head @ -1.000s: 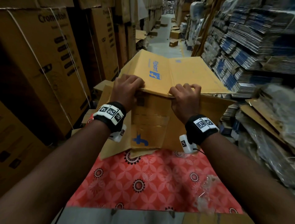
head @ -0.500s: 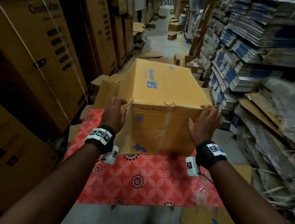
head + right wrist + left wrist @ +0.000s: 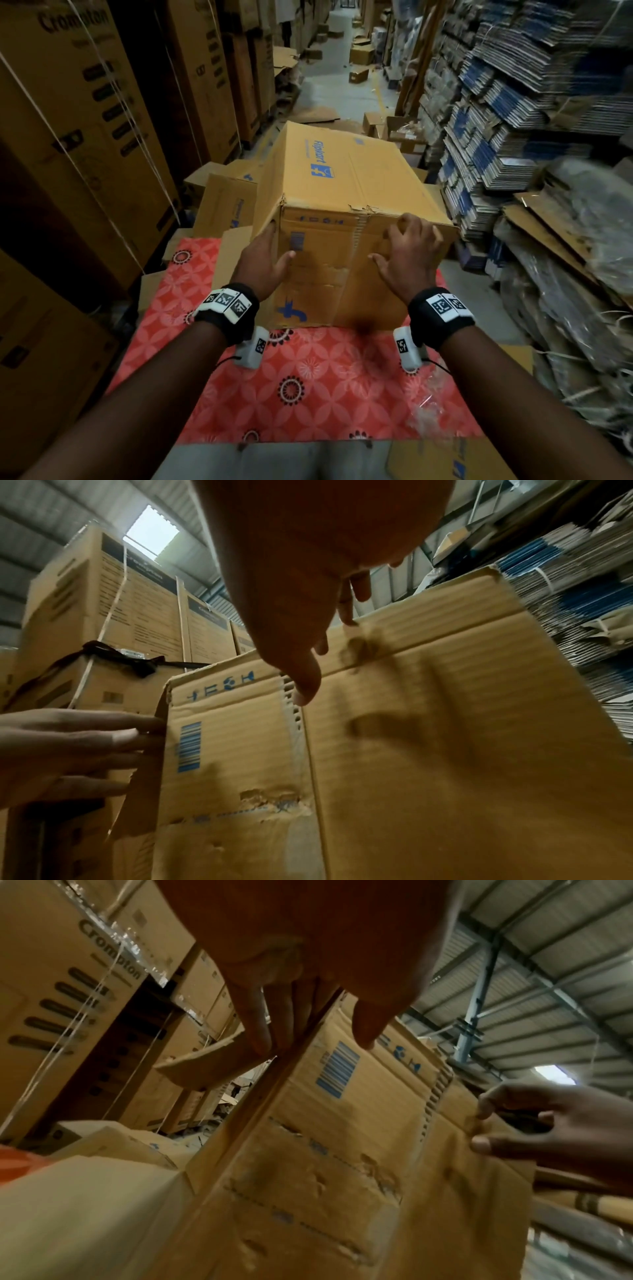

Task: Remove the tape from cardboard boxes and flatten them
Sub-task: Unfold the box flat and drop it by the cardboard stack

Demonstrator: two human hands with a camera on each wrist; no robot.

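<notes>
A brown Flipkart cardboard box [image 3: 342, 178] stands on the red patterned cloth [image 3: 308, 377], its end face towards me. My left hand [image 3: 270, 257] is at the box's near left corner, fingers straight along the left side and thumb on the end face. In the left wrist view those fingers [image 3: 260, 1020] press a side flap beside the box [image 3: 342, 1150]. My right hand [image 3: 407, 257] lies spread on the end face near its top right edge, fingertips touching the cardboard. A vertical seam with a torn corrugated edge [image 3: 291, 710] runs down that face of the box [image 3: 445, 737].
Tall Crompton cartons [image 3: 85, 120] wall off the left. Stacks of flattened cartons [image 3: 496, 137] and loose sheets fill the right. A smaller Flipkart box [image 3: 226, 202] sits behind the left corner. Crumpled clear plastic [image 3: 428, 418] lies on the cloth near my right arm.
Both hands let go of the box's top near edge. The box came down flat on the cloth; my left hand went to its left corner and my right hand onto the end face.
</notes>
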